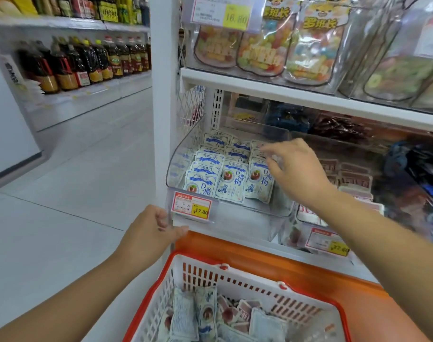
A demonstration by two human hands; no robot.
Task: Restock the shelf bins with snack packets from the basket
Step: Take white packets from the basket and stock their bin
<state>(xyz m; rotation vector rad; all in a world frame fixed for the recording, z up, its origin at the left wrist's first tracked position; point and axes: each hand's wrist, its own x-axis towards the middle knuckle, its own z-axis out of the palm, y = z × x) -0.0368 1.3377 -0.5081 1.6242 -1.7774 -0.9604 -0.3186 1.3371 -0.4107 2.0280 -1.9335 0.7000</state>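
Observation:
A clear plastic bin (178,166) on the lower shelf holds several blue-and-white snack packets (231,183) standing in rows. My right hand (294,169) reaches into the bin from the right, fingers relaxed over the rear packets, holding nothing that I can see. My left hand (148,233) grips the bin's front left corner beside the red and yellow price tag (192,206). Below, a white basket with an orange rim (198,275) holds several more snack packets (205,314), blue-white and pink ones mixed.
A neighbouring clear bin (316,218) to the right holds pink packets. The shelf above carries bags of colourful sweets (262,50). An orange ledge (272,260) runs under the bins. Oil bottles (87,62) line a shelf across the aisle at left.

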